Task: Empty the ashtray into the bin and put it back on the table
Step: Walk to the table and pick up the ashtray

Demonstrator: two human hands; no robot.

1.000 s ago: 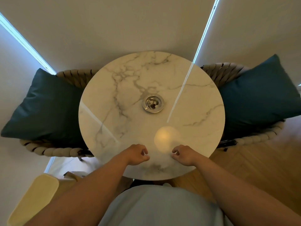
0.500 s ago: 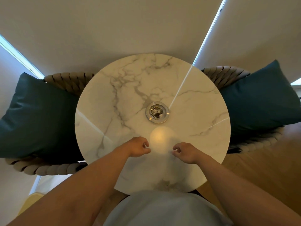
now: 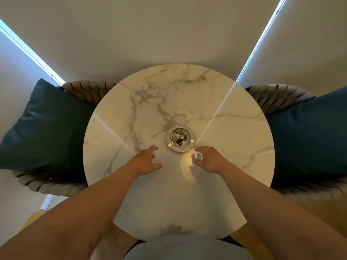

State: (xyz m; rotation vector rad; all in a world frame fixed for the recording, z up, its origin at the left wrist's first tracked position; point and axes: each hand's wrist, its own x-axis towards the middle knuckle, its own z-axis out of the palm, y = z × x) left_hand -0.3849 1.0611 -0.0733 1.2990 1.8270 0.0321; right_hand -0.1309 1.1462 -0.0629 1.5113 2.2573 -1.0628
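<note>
A round metal ashtray (image 3: 179, 138) with dark ash and pale residue in its bowl sits near the middle of the round white marble table (image 3: 234, 132). My left hand (image 3: 147, 161) hovers just below and left of the ashtray, fingers spread and curled, holding nothing. On the other side, my right hand (image 3: 206, 159) is just below and right of it, fingers apart and empty. Neither hand touches the ashtray. No bin can be clearly made out.
Two woven rope chairs flank the table, each with a dark teal cushion, one on the left (image 3: 45, 128) and one on the right (image 3: 308, 134). Blinds with bright gaps stand behind. Wooden floor (image 3: 319, 207) lies at the right, a pale yellow object (image 3: 35, 216) at the lower left.
Both hands have opened from loose fists and moved forward across the table to either side of the ashtray. The view has shifted closer over the table.
</note>
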